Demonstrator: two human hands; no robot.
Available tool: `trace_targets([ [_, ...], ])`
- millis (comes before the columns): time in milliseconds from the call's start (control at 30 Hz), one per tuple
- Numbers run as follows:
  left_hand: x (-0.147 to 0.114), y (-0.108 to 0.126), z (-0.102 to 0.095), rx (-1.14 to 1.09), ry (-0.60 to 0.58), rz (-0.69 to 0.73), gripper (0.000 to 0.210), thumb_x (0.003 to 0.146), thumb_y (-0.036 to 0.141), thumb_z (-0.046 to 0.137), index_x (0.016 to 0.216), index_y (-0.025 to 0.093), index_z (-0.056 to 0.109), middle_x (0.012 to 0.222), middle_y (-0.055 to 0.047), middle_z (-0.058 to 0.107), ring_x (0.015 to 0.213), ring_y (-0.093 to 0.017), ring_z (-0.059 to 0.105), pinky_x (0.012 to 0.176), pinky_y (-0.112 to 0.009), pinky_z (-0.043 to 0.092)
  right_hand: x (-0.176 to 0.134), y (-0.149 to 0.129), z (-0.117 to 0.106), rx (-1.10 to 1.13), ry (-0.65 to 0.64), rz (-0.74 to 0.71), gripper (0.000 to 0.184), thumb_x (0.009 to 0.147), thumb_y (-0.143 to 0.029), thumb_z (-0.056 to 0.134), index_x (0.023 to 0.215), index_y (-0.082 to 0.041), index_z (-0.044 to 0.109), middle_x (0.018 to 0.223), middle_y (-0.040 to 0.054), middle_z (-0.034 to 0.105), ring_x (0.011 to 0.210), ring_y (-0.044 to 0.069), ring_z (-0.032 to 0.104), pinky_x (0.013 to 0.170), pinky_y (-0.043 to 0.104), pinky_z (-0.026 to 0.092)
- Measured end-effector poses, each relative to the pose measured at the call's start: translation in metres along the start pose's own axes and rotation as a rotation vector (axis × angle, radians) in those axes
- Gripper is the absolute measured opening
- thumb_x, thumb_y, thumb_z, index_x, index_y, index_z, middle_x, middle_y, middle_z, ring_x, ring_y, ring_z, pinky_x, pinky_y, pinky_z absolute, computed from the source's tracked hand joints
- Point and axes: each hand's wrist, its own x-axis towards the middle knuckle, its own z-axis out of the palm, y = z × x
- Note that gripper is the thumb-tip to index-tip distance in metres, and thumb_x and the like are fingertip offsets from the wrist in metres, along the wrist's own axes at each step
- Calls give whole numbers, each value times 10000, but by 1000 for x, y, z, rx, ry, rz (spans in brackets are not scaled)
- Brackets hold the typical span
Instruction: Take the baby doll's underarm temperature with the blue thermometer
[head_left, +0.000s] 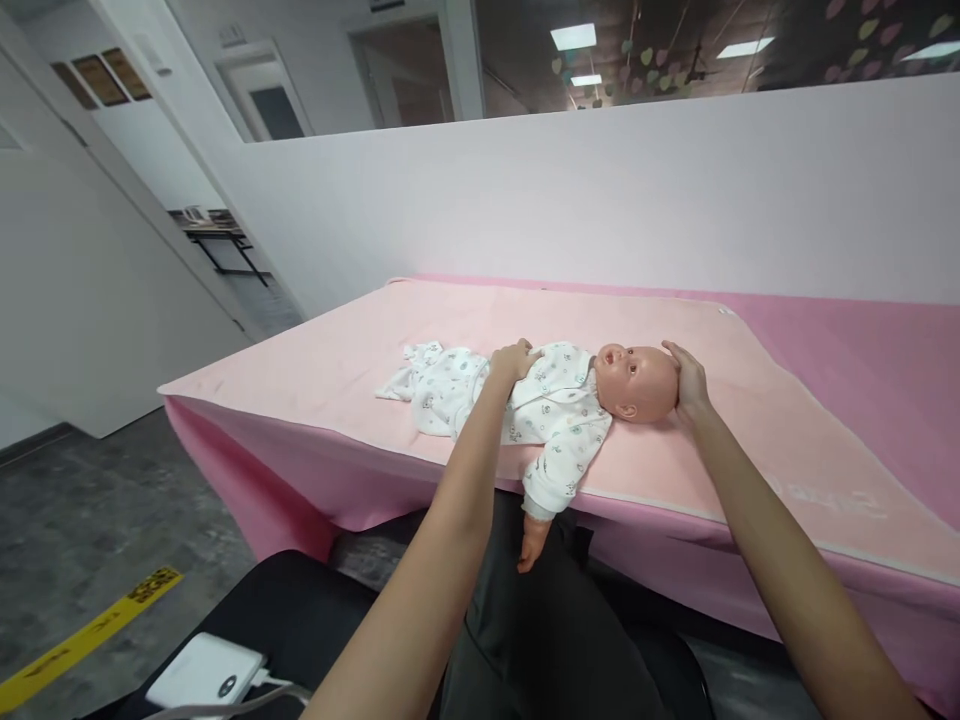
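Observation:
A baby doll lies on its back across the pink covering, dressed in a white printed top and matching pants. Its bare head points to the right, and one arm hangs over the front edge of the table. My left hand is closed over the doll's waist, with the fingertips partly hidden against the clothing. Cupped round the crown of the head is my right hand, its fingers curved along the far side. Both hands touch the doll at once.
A light pink blanket covers the table over a darker pink cloth. Behind it stands a white wall with windows above. A white power bank with a cable lies on a black seat at lower left. Yellow tape marks the floor.

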Motion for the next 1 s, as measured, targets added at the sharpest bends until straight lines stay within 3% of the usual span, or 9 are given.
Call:
trace_targets([
  [133,1,-2,0,68,15,38,465,853,509,280,947,210,624,1064,-98,645,1009,-269,573,843,-363,395,2,-1,-3,29,44,31,422,687,-473,543,986,-181,602,949,58,671,908,184,623,786,302,488],
  [267,1,-2,-1,88,44,34,457,851,500,280,947,214,624,1056,-99,647,1009,-261,573,850,-359,388,-3,-7,0,9,-132,-30,335,649,-460,590,755,-146,646,830,46,686,853,193,623,798,301,471],
  [333,0,-1,-1,80,16,24,459,859,495,262,985,216,603,1051,-93,653,1011,-256,574,887,-377,365,-6,-9,2,14,-187,-28,330,644,-456,600,729,-142,654,804,38,689,836,197,623,797,305,470],
  [633,-5,2,-4,49,17,-5,479,864,510,249,1039,195,566,1081,-102,647,1040,-255,570,907,-368,352,2,-10,-5,108,-41,-43,421,705,-519,527,906,-169,647,1019,68,669,1002,183,598,916,340,419],
  [867,-6,2,-4,51,23,-25,486,857,538,233,1012,211,558,1083,-84,648,1035,-252,573,882,-348,376,-14,-15,5,35,-242,-63,336,655,-494,611,716,-169,665,833,44,698,872,224,621,822,335,459],
  [1000,-7,2,-4,50,33,-25,470,855,539,236,994,223,555,1082,-76,649,1039,-248,571,887,-349,371,-18,-18,7,35,-251,-40,282,678,-452,593,645,-177,650,771,35,695,802,218,622,786,331,469],
])
